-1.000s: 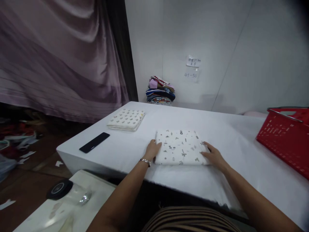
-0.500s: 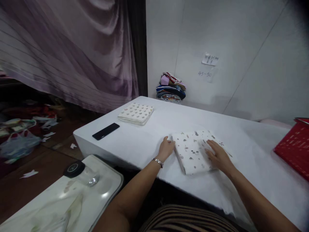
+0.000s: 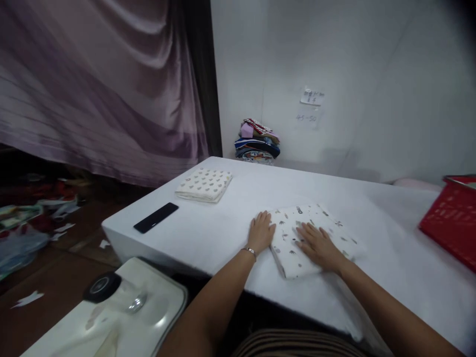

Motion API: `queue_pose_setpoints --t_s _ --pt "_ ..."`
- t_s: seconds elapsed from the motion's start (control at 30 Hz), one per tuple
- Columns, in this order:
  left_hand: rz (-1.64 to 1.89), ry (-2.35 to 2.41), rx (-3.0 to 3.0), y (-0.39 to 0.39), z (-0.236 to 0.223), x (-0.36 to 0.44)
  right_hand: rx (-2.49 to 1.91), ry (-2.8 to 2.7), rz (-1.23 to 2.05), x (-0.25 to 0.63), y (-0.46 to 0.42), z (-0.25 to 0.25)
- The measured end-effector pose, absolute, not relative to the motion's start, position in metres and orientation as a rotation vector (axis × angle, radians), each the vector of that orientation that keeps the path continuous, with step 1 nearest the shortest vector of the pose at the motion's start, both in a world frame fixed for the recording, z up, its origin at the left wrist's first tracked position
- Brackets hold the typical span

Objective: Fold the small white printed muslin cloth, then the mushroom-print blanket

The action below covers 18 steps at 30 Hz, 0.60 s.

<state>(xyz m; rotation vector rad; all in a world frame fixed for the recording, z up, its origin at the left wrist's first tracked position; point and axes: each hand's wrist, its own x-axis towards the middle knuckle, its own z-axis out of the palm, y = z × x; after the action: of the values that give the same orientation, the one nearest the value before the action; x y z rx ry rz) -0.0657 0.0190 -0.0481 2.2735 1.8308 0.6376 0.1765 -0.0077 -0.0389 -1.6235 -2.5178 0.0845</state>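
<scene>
A folded white cloth with small dark prints (image 3: pixel 327 225) lies on the white table (image 3: pixel 223 223) in front of me, turned at an angle. My right hand (image 3: pixel 316 245) rests flat on top of it, fingers spread. My left hand (image 3: pixel 261 231) lies flat on the table at the cloth's left edge, fingertips touching it; a bracelet is on that wrist. A second folded cloth with a heart-like pattern (image 3: pixel 204 184) sits at the table's far left.
A black phone (image 3: pixel 156 217) lies near the table's left edge. A red basket (image 3: pixel 451 218) stands at the right. A pile of coloured fabrics (image 3: pixel 256 141) sits against the back wall. A white stool with a black disc (image 3: pixel 101 287) is at lower left. A purple curtain hangs left.
The printed cloth has been turned from square-on to an angle. My right hand moved from its right edge onto its top and slid left. My left hand stayed at the left edge.
</scene>
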Motion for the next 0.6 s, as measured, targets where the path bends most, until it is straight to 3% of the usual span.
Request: queue_pose_setpoints --t_s 0.13,0.37,0.6 --pt "0.650 1.836 2.317 0.022 -0.049 -0.066 -1.979 -2.313 -0.017 0.220 0.001 -0.036" --pt "0.657 1.814 2.293 0.026 -0.048 -0.069 -1.912 -2.063 0.072 0.255 0.003 -0.041" --pt "0.593 1.771 2.185 0.056 -0.025 -0.072 -2.108 -1.468 0.524 0.300 0.010 -0.035"
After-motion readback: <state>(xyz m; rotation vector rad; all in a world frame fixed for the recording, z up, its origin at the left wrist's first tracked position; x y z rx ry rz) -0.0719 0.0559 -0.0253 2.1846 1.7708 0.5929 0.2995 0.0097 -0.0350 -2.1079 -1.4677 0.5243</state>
